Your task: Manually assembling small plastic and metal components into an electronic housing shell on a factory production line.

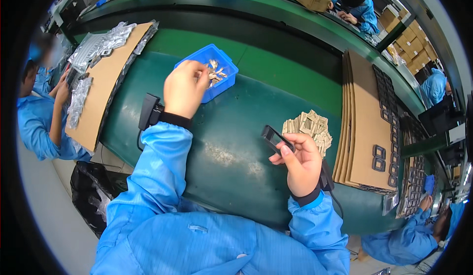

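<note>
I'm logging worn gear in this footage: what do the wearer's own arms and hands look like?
The left hand and right hand wear no gloves. Loose, slightly shiny blue sleeves cover both arms. Each wrist has a black band with a black box beside it and a thin dark cable. I can make out no markings.

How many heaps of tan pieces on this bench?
2. One heap is in the blue bin by the left hand; one loose pile lies on the green bench beyond the right hand. The left hand partly hides the bin.
</note>
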